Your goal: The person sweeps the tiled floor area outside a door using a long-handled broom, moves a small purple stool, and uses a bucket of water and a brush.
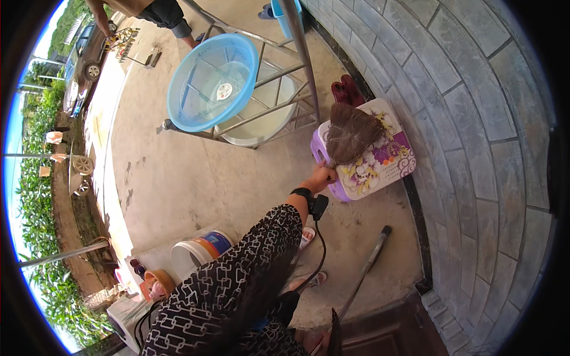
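At 2 o'clock a cream lid point(389, 167) carries purple and yellow flowers above lilac sides, with a dark brown fibre bundle point(354, 133) on it and dark red shoes point(348, 92) at 1 o'clock. The sleeve point(252, 258) at 7 o'clock is black with a white chain-link print. Pale blue colours the translucent basin point(205, 98) at 11 o'clock, blue-grey the tiled wall point(475, 142) at 3.

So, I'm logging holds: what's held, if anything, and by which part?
Left hand: apparently the brown fan, by its narrow end. Right hand, by the pole: cannot tell.
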The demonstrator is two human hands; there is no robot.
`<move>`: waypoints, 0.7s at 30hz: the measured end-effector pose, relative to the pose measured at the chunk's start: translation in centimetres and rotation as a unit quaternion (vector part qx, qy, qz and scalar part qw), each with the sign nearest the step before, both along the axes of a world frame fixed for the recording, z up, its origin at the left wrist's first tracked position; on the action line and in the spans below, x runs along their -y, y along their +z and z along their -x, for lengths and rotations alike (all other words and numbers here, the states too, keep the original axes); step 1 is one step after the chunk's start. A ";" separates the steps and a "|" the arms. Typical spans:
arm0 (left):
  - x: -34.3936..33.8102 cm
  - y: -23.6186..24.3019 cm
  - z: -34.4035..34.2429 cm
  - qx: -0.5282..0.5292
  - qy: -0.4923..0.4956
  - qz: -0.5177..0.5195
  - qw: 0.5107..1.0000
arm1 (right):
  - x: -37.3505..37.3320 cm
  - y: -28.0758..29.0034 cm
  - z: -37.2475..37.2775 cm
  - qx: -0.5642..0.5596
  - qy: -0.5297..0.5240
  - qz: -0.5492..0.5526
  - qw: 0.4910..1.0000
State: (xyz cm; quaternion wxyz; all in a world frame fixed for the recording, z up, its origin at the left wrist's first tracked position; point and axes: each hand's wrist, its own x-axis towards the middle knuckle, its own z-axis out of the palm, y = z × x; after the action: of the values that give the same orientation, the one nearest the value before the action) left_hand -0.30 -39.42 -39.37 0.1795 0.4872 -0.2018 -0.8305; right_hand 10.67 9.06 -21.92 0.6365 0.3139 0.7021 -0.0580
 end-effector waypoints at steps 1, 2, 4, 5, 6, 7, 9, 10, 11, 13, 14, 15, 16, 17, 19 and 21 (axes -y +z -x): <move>0.0 -0.4 -0.2 0.000 0.003 -0.003 1.000 | 0.0 0.0 -0.1 0.000 0.002 -0.004 1.000; 0.1 -0.7 -0.2 -0.014 -0.035 0.031 0.999 | 0.1 -0.1 -0.1 -0.002 0.005 -0.004 1.000; 0.5 -1.6 -1.1 -0.039 -0.080 0.063 0.994 | 0.6 -0.2 0.3 0.008 0.015 -0.003 1.000; 0.1 -1.9 -1.8 -0.052 -0.086 0.061 0.993 | 0.7 -0.2 0.6 0.012 0.026 0.001 1.000; -2.2 0.0 1.2 -0.063 -0.090 0.085 0.990 | 0.7 -0.4 1.0 -0.002 0.014 -0.012 1.000; -3.7 1.7 2.5 -0.085 -0.076 0.086 0.990 | 0.9 -0.5 1.3 -0.005 0.013 -0.014 1.000; -5.5 4.0 3.8 -0.105 -0.089 0.095 0.986 | 1.5 -0.5 1.4 -0.003 0.025 -0.005 1.000; -6.6 4.8 5.0 -0.113 -0.077 0.095 0.986 | 1.5 -0.5 1.6 -0.007 0.025 -0.005 1.000; -7.4 5.8 6.2 -0.101 -0.080 0.111 0.985 | 1.4 -0.5 1.8 -0.014 0.024 -0.006 1.000; -7.8 7.1 7.1 -0.083 -0.076 0.132 0.985 | 1.5 -0.5 2.1 -0.014 0.031 0.002 0.999; -7.9 7.7 7.8 -0.006 -0.048 0.116 0.992 | 1.4 -0.3 2.2 -0.016 0.032 0.003 0.999; -8.5 8.6 8.8 0.069 -0.023 0.097 0.993 | 0.8 -0.1 2.6 -0.020 0.028 0.002 0.999; -9.0 9.2 9.4 0.063 -0.028 0.096 0.993 | 0.3 0.0 2.8 -0.024 0.020 0.000 0.999; -9.1 9.8 9.9 0.072 -0.010 0.077 0.994 | -0.3 0.1 2.9 -0.027 0.009 -0.003 1.000; -11.2 10.8 9.7 0.064 -0.008 0.048 0.997 | -3.2 0.9 3.6 -0.037 -0.018 -0.026 0.999; -10.7 13.0 3.1 0.066 0.007 0.066 0.996 | -6.2 1.4 4.4 -0.005 -0.001 -0.004 1.000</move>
State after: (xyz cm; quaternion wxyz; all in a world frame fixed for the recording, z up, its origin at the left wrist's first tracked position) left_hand -3.42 -28.74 -26.35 0.2037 0.5291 -0.2644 -0.7801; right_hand 6.25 15.26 -20.52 0.6316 0.3167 0.7053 -0.0573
